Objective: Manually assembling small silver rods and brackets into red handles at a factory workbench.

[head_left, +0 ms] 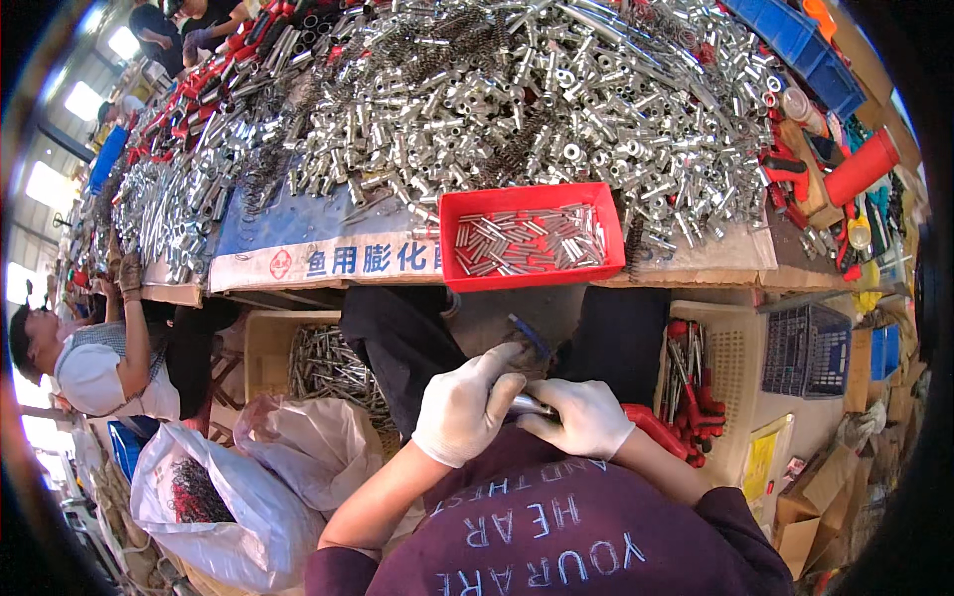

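In front of my lap, both hands wear white knitted gloves. My left hand [465, 409] is closed around one end of a shiny metal cylindrical part [530, 405]. My right hand [584, 419] grips the other end, so most of the part is hidden by the gloves. Beyond my hands, a red tray [447, 260] stands at the table's front edge. Many short metal pins [487, 248] lie loose in it.
Heaped metal fittings [556, 109] and dark springs [517, 149] cover the table. Below are a left beige crate [266, 333] of metal rods, a right beige crate [730, 368] with red-handled parts, and a white sack [268, 517]. A co-worker [109, 358] is at the left.
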Available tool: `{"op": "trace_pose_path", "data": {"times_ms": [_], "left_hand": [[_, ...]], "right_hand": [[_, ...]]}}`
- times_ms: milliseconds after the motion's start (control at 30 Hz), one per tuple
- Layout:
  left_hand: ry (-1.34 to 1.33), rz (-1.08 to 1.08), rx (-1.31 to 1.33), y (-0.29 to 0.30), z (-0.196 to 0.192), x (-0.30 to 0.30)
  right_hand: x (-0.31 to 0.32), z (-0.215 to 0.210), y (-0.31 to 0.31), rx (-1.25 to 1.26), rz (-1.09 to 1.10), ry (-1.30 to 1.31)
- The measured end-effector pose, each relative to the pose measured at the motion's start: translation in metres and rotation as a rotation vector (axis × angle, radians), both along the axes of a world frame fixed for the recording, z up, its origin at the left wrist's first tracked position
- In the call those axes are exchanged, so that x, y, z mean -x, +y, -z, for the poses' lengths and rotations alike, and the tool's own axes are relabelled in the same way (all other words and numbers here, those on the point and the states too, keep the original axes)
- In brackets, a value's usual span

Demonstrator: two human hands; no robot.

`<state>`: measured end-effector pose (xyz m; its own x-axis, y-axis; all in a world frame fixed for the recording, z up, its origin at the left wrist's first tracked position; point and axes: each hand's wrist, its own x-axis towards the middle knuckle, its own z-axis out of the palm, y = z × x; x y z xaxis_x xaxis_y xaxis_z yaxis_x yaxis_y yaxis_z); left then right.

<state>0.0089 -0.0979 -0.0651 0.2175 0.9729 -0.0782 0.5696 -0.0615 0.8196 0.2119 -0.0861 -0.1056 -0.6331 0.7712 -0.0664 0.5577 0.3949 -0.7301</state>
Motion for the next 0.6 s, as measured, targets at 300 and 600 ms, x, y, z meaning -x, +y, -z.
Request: {"op": "trace_pose_path", "data": {"times_ms": [300, 600], "left_hand": [[0.104, 0.283, 0.361, 0.026, -0.02, 0.029], [-0.091, 0.439, -0.134, 0.032, -0.025, 0.024]], "right_hand": [[-0.007, 0.014, 0.001, -0.011, 0.051, 0.007], [-0.016, 0.016, 0.006, 0.169, 0.024, 0.06]]}}
